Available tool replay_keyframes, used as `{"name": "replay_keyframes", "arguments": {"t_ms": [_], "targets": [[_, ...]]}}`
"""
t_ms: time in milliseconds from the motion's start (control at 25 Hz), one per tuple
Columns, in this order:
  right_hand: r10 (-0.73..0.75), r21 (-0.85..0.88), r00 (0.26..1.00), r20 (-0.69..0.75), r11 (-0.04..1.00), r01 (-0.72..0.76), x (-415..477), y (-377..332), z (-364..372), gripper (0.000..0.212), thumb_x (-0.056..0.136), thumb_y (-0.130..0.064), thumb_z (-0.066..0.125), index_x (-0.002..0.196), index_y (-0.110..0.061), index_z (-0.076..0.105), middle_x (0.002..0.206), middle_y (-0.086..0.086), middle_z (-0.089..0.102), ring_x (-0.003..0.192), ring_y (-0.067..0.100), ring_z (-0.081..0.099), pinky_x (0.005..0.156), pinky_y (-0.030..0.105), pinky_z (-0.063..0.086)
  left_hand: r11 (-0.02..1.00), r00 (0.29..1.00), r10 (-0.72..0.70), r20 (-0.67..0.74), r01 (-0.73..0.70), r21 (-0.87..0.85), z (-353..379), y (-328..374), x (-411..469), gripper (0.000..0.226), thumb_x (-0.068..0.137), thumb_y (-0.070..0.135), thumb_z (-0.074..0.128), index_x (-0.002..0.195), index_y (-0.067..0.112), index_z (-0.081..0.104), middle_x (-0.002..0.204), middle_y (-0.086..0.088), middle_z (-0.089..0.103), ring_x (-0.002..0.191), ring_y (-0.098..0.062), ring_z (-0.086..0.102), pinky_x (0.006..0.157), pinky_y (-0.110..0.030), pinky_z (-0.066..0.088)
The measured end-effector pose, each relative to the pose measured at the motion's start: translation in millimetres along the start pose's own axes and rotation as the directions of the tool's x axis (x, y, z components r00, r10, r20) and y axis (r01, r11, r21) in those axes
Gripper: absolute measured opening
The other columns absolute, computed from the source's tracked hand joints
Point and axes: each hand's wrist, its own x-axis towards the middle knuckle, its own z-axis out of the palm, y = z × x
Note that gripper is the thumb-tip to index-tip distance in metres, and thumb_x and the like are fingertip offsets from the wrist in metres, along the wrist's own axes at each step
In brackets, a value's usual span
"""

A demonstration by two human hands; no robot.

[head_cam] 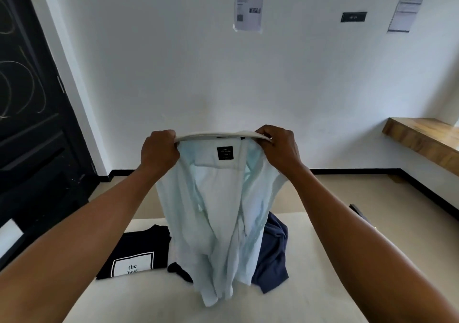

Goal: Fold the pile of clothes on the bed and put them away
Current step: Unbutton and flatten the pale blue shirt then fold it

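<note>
I hold a pale blue collared shirt [218,211] up in the air by its collar, a small black label showing inside the neck. My left hand [159,152] grips the collar's left end and my right hand [278,148] grips its right end. The shirt hangs open down to the white bed [310,285]. On the bed to the left lies a folded black T-shirt [134,255] with a white printed box reading "the best". A crumpled navy garment [273,255] lies behind the shirt on the right. A small dark piece of cloth [178,271] peeks out at the shirt's lower left.
A black door [29,124] stands at the left. A wooden shelf [422,139] runs along the right wall. Papers [249,6] and a dark plate [353,17] are stuck on the white wall ahead. Beige floor lies beyond the bed.
</note>
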Motion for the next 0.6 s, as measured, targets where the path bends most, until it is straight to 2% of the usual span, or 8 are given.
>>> {"name": "replay_keyframes", "arguments": {"t_ms": [160, 280, 360, 400, 440, 480, 520, 600], "targets": [[0.035, 0.1, 0.997, 0.062, 0.994, -0.041, 13.1, -2.1, -16.7, 0.01, 0.085, -0.019, 0.078, 0.075, -0.018, 0.077, 0.064, -0.009, 0.066, 0.061, 0.008, 0.056, 0.06, 0.027, 0.044, 0.987, 0.988, -0.142, 0.069, 0.147, -0.072, 1.5, -17.6, -1.8, 0.026, 0.093, 0.02, 0.062, 0.068, 0.012, 0.06, 0.066, -0.008, 0.06, 0.07, -0.037, 0.063, 0.059, -0.033, 0.042], [0.2, 0.289, 0.977, 0.069, 0.934, -0.211, 21.0, 12.4, -17.7, 0.016, 0.079, -0.021, 0.078, 0.07, -0.007, 0.073, 0.063, 0.001, 0.059, 0.062, 0.013, 0.052, 0.063, 0.029, 0.041, 0.984, 0.944, 0.027, 0.329, 0.034, -0.177, -13.8, -8.0, 3.4, 0.03, 0.096, 0.03, 0.067, 0.073, 0.012, 0.067, 0.073, -0.007, 0.065, 0.076, -0.032, 0.064, 0.062, -0.034, 0.04], [0.311, 0.308, 0.949, 0.047, 0.9, -0.309, 27.1, 24.7, -12.6, 0.023, 0.08, -0.024, 0.076, 0.072, -0.003, 0.071, 0.063, 0.003, 0.056, 0.062, 0.015, 0.05, 0.064, 0.031, 0.04, 0.953, 0.862, 0.149, 0.484, 0.005, -0.302, -31.3, 5.3, 2.1, 0.018, 0.097, 0.032, 0.07, 0.097, 0.016, 0.075, 0.098, -0.004, 0.073, 0.091, -0.025, 0.066, 0.074, -0.031, 0.045], [0.338, 0.27, 0.94, 0.048, 0.901, -0.338, 30.3, 28.9, -8.8, 0.026, 0.082, -0.025, 0.074, 0.073, -0.002, 0.068, 0.063, 0.002, 0.053, 0.062, 0.016, 0.048, 0.063, 0.031, 0.038, 0.913, 0.833, 0.197, 0.518, 0.037, -0.406, -40.9, 12.5, 1.2, 0.022, 0.098, 0.029, 0.07, 0.117, 0.019, 0.073, 0.119, 0.0, 0.071, 0.106, -0.019, 0.065, 0.085, -0.026, 0.047], [0.343, 0.216, 0.937, 0.065, 0.912, -0.349, 32.6, 31.5, -3.9, 0.025, 0.086, -0.026, 0.072, 0.074, -0.004, 0.069, 0.064, 0.0, 0.054, 0.063, 0.016, 0.048, 0.064, 0.031, 0.038, 0.834, 0.813, 0.24, 0.531, 0.107, -0.541, -50.2, 20.1, -0.1, 0.035, 0.099, 0.023, 0.068, 0.134, 0.023, 0.066, 0.137, 0.006, 0.062, 0.12, -0.012, 0.06, 0.096, -0.024, 0.046], [0.337, 0.153, 0.937, 0.091, 0.925, -0.348, 33.3, 30.7, 2.6, 0.02, 0.09, -0.026, 0.07, 0.079, -0.01, 0.073, 0.07, -0.001, 0.061, 0.068, 0.016, 0.054, 0.067, 0.029, 0.04, 0.723, 0.803, 0.272, 0.53, 0.193, -0.663, -56.6, 27.2, -0.4, 0.043, 0.101, 0.016, 0.065, 0.142, 0.027, 0.059, 0.145, 0.011, 0.055, 0.127, -0.007, 0.056, 0.102, -0.024, 0.046], [0.331, 0.118, 0.934, 0.133, 0.931, -0.347, 31.8, 26.4, 10.0, 0.014, 0.094, -0.027, 0.068, 0.094, -0.017, 0.078, 0.085, -0.002, 0.069, 0.08, 0.015, 0.06, 0.072, 0.026, 0.042, 0.608, 0.805, 0.286, 0.519, 0.267, -0.748, -62.0, 34.3, 0.6, 0.046, 0.102, 0.011, 0.061, 0.144, 0.031, 0.058, 0.143, 0.014, 0.055, 0.123, -0.005, 0.059, 0.1, -0.025, 0.049], [0.258, 0.1, 0.949, 0.183, 0.955, -0.279, 22.1, 10.7, 27.0, 0.03, 0.097, -0.031, 0.069, 0.126, -0.022, 0.072, 0.117, -0.004, 0.07, 0.103, 0.01, 0.062, 0.085, 0.022, 0.046, 0.458, 0.847, 0.234, 0.478, 0.338, -0.822, -66.9, 49.9, 5.2, 0.04, 0.104, 0.005, 0.053, 0.135, 0.026, 0.066, 0.117, 0.005, 0.067, 0.092, -0.012, 0.069, 0.075, -0.028, 0.059]]}}
